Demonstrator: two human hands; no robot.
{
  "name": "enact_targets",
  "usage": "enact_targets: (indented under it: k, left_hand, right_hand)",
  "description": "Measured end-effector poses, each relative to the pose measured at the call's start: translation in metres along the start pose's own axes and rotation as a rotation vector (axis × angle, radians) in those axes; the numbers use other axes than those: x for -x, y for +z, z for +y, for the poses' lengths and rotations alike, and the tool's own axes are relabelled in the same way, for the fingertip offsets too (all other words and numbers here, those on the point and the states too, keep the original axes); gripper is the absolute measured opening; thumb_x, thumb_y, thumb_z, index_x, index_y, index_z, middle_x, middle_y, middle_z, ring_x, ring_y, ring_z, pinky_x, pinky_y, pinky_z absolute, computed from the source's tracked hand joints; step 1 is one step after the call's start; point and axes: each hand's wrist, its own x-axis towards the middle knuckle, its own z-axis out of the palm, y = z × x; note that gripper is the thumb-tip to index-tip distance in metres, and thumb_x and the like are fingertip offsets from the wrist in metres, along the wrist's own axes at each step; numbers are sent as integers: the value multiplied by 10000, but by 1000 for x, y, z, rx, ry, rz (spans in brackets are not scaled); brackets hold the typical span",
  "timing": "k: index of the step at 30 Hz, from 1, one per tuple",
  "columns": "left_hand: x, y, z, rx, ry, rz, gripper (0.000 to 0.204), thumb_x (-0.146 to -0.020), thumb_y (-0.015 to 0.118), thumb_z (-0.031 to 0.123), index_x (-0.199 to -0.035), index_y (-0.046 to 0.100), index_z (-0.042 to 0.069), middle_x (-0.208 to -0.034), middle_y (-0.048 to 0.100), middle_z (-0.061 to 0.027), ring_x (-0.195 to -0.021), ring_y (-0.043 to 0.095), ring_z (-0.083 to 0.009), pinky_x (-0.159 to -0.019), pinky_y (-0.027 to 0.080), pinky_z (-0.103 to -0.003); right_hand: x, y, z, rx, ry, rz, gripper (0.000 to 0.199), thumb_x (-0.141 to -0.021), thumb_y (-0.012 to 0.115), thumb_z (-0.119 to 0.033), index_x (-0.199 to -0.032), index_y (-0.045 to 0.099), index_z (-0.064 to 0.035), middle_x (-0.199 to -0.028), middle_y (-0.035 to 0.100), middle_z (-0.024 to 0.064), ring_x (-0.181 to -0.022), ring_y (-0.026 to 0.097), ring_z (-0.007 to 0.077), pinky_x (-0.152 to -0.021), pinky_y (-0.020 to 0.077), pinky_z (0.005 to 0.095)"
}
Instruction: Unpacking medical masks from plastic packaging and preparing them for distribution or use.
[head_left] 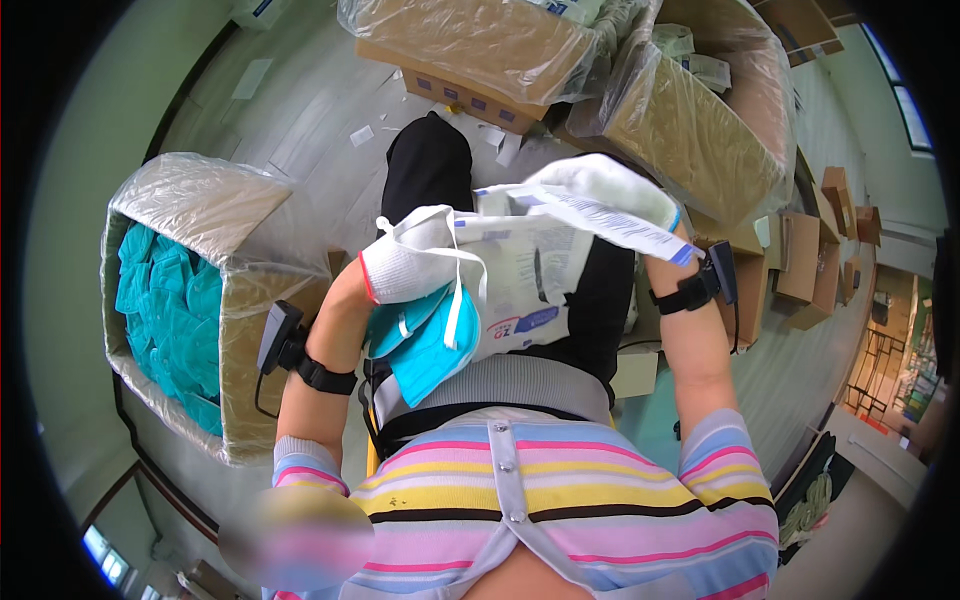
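At the far left we see a carton [250, 350] with a clear plastic liner [190, 180], and inside it many teal pieces [165, 320] lie in a loose heap. Next to it, on the left forearm, there is a small black device [280, 335], which is fixed by a strap.

Then comes the left grip [410, 262], in a white knitted glove with a red edge. It is closed, and it holds some folded teal masks [435, 345], which hang out below the palm, above the lap. Their white straps [467, 270] run loosely over the glove and down in front of the masks. How tightly the fingers press we cannot tell, because their ends are turned away from us.

In the middle, between the two grips and over the dark trousers [430, 160], we find a clear plastic bag [535, 275] with blue print. Its left edge comes up to the left grip, but whether this grip holds it also, we cannot say.

More to the right is the right grip [605, 190], in a white glove with a blue edge. It is at a white printed strip [620, 228], which slants across in front of it. The strip hides the fingertips, so we cannot tell how far this grip is open.

Beyond, at the right, several cardboard boxes [800, 255] stand together.
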Motion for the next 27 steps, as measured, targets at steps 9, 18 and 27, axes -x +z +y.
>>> enact_targets:
  k: [9,18,27]
  left_hand:
    - [-24,5,4,-333,-182,-8,236,-847,660,108,-1032,677,-36,-818,678,-77,-745,603,-104,-667,505,-270]
    - [-39,20,9,311,-131,135,354,-924,657,245,-1159,674,-18,-822,676,-20,-678,577,-50,-603,475,-210]
    - [-49,19,10,321,-11,303,353,-927,663,183,-1172,635,-68,-1019,692,-57,-837,608,-85,-743,512,-255]
  right_hand:
    - [7,7,15,-110,41,343,199,-882,707,-193,-917,646,-7,-845,648,2,-786,556,58,-740,451,231]
    - [-2,22,12,121,72,569,237,-739,791,-67,-912,640,-9,-847,671,28,-786,615,75,-721,512,250]
    - [3,31,37,-404,-41,349,493,-861,718,-89,-1311,541,7,-1200,630,54,-1072,568,129,-968,454,313]
